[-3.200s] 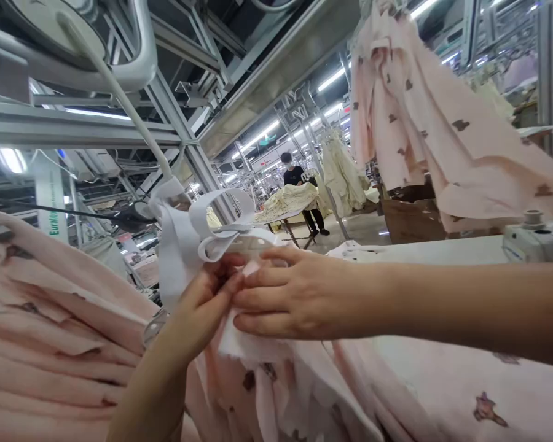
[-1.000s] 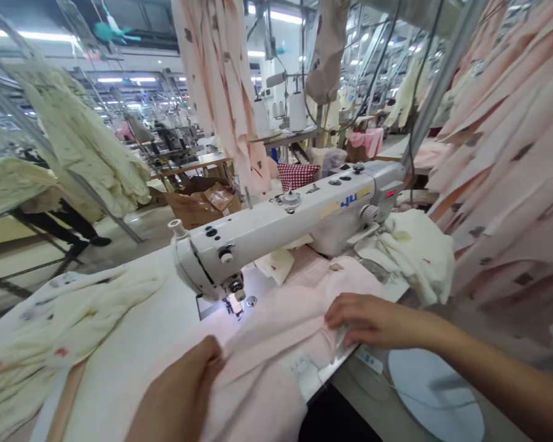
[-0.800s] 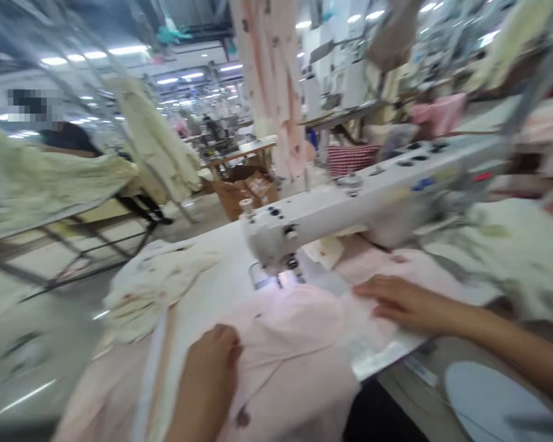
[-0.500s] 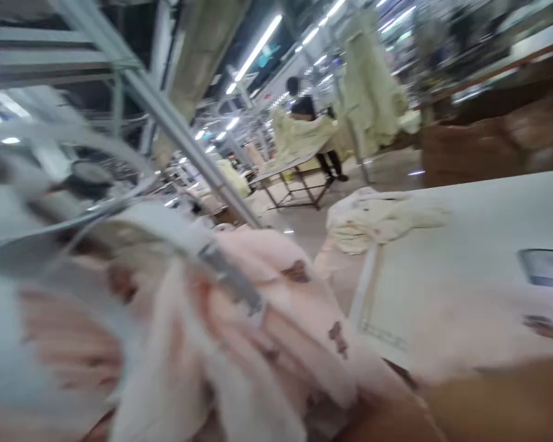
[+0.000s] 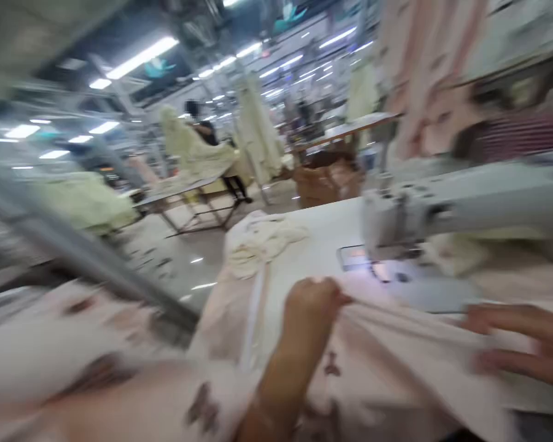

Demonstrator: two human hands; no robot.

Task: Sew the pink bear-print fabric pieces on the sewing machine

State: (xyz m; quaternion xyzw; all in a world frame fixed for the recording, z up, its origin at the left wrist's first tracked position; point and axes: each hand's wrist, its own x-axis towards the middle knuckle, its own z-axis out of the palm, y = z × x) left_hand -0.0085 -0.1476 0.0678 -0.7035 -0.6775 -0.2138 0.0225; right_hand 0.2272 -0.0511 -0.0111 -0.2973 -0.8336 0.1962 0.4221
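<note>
My left hand [image 5: 311, 313] is closed in a fist on the edge of pale pink fabric [image 5: 396, 350] with small brown printed figures. It is over the front of the white sewing table [image 5: 299, 258], left of the sewing machine's needle area. A fold in the fabric runs from this fist toward my right hand [image 5: 525, 341], at the right edge. There the fingers are spread apart and rest on or just over the cloth, somewhat blurred. Behind both hands stands a white sewing machine [image 5: 442, 199], its lamp lighting the plate.
Cream printed cloth [image 5: 262, 242] is bunched at the table's far left corner. More pink fabric [image 5: 142, 374] fills the lower left, beside a grey metal post [image 5: 96, 264]. Farther off, a person [image 5: 207, 132] stands at a table draped with pale yellow cloth [image 5: 191, 150]. A cardboard box [image 5: 320, 184] sits behind the table.
My view has swung right, bringing the sewing machine into sight. Both hands are now plainly visible at the pink fabric; the heap of pink cloth has shifted left in view.
</note>
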